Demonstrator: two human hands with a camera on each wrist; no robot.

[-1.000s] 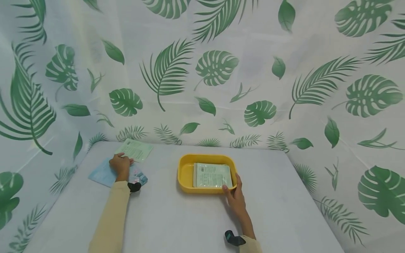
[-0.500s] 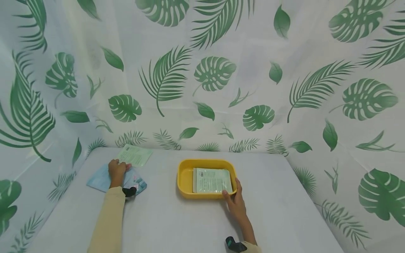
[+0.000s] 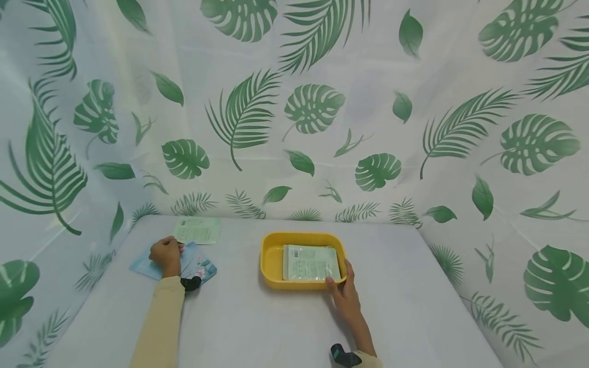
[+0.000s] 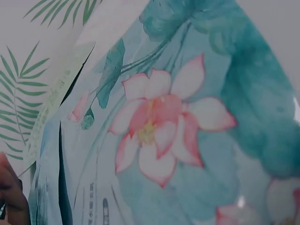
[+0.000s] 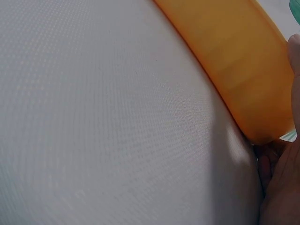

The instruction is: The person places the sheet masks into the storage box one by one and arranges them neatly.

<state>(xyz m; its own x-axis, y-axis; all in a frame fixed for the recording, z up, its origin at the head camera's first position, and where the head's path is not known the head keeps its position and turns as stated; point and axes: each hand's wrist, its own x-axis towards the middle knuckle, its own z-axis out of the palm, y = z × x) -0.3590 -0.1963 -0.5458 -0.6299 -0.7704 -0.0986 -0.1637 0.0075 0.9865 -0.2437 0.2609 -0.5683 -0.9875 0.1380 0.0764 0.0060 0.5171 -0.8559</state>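
Note:
My left hand (image 3: 166,255) is over blue flat packets (image 3: 202,266) on the left of the table, fingers curled, pinching an edge of the upper one. The left wrist view shows a pink lotus print on the packet (image 4: 154,122), with dark gaps along its left edge and fingers (image 4: 11,192) beside it. My right hand (image 3: 347,301) grips the near right corner of a yellow tray (image 3: 294,285), thumb on the rim and fingers along the outside. In the tray lies a stack of pale green packets (image 3: 313,263).
A pale green packet (image 3: 198,230) lies behind the blue ones, near the table's back edge. The white table (image 3: 257,327) is backed and flanked by a leaf-print curtain (image 3: 294,204).
My left hand has shifted slightly left and its fingers have curled in. The green packet behind it has turned a little. My right hand stays on the tray.

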